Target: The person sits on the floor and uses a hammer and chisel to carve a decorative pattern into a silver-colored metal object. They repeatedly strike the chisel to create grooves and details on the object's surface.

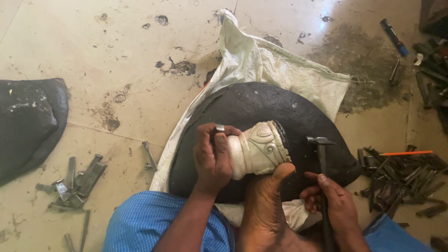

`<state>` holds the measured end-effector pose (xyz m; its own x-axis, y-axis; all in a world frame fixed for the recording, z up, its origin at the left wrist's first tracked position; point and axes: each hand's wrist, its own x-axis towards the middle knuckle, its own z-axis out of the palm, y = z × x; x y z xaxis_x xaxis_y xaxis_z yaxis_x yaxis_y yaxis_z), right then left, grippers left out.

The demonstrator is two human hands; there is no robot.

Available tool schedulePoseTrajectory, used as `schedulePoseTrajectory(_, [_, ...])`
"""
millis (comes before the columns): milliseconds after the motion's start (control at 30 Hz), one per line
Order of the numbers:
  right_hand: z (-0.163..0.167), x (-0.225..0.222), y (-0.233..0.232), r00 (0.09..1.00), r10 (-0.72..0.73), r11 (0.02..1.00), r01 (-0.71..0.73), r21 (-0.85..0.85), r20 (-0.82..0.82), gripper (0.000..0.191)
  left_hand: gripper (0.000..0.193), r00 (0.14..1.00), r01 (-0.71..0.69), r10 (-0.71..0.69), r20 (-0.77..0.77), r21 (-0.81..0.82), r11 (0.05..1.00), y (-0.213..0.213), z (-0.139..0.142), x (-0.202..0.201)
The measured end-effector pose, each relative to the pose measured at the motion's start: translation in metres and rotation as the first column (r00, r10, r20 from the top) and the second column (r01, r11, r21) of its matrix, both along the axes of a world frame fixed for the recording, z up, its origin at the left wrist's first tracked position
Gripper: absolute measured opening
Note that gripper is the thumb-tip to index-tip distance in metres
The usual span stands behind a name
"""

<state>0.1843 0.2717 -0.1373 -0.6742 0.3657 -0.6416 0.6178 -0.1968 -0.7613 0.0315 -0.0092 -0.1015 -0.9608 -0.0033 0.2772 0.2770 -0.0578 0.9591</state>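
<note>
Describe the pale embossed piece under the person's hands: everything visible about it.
The embossed piece is a cream-white, rounded, sleeve-like form that looks like thin metal, with raised scrolls and leaf shapes and a ribbed band near its dark-filled right end. It lies on its side on the black dome-shaped block. The left hand grips its left end, a foot presses its lower edge, and the right hand holds a small hammer beside it.

Floor-level metal-craft workshop, seen from above. Stained, tiled floor (116, 70) scattered with piles of steel punches and chisels (401, 175), more of them at the left (77, 179). Black pitch mound (261, 107) on a white sack (280, 70), holding an embossed pale metal piece (261, 147). Small hammer (322, 154) in use.
</note>
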Motion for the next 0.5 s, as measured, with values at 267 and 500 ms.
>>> schedulePoseTrajectory(267, [0.014,0.003,-0.005,0.999,-0.037,0.999,0.037,-0.009,0.026,0.048,0.016,0.871,-0.326,0.368,0.327,-0.176,0.929,-0.012,0.023,-0.027])
schedulePoseTrajectory(500, [0.063,0.032,-0.015,0.997,-0.067,0.998,0.068,-0.010,0.049,0.030,0.025,0.955,0.026,-0.066,0.291,0.141,0.990,-0.002,0.053,-0.025])
